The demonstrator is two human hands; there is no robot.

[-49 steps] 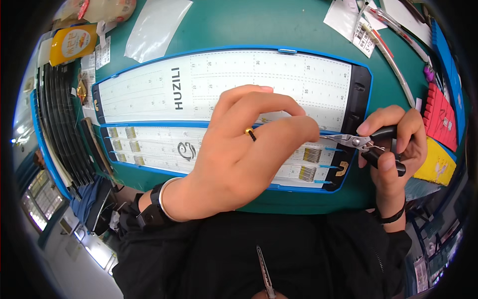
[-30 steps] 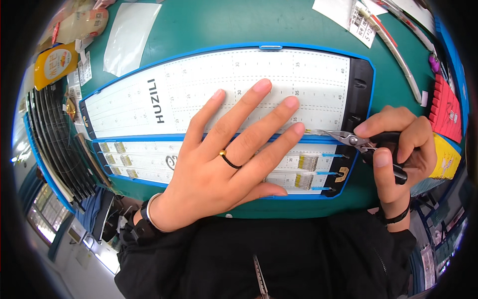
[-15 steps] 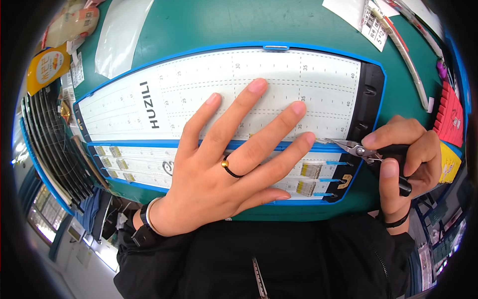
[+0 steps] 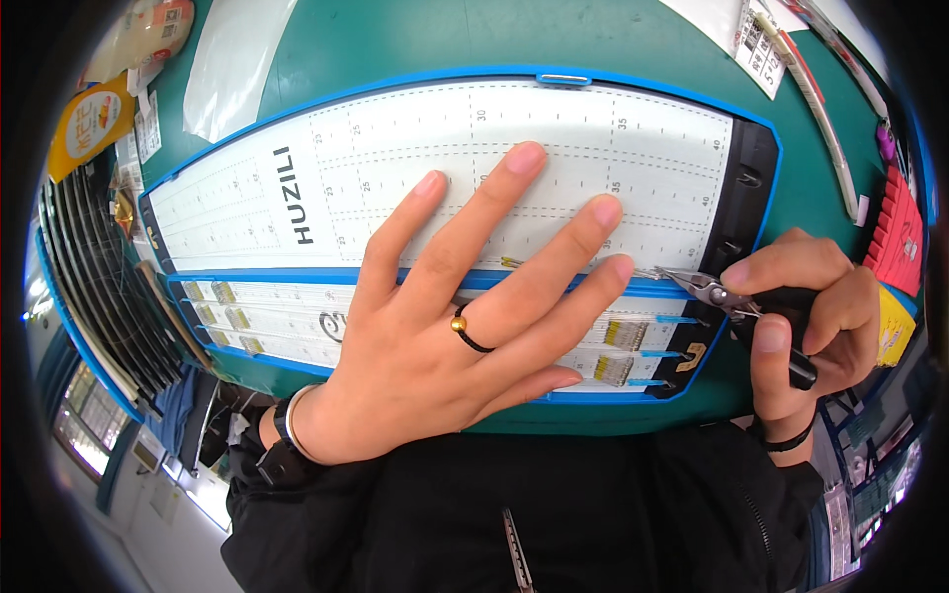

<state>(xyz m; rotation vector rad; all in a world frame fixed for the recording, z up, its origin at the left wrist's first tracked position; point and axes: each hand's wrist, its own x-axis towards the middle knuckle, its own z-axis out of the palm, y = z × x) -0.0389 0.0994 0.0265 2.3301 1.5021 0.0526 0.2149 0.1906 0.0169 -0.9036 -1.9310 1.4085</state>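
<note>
An opened blue fishing-rig case lies across the bench, its white inner boards printed with ruled lines. My left hand is spread over the boards, fingers apart, lying across the hinge and covering part of both halves. In my right hand are small pliers with silver jaws and black handles. Their tip is at a thin, shiny wire-like piece by the hinge; whether they grip it I cannot tell. The near half holds bundles of small hooks with fine lines and blue strips at the right end.
A green mat covers the bench. Clear plastic film lies at the far left, near a yellow packet and a row of black slats. Thin tubes lie at right, beside a red ridged block and a yellow object.
The case appears shifted and slightly turned in the view, its right end further right. My left hand stays spread on it, and my right hand keeps hold of the pliers near the hinge.
</note>
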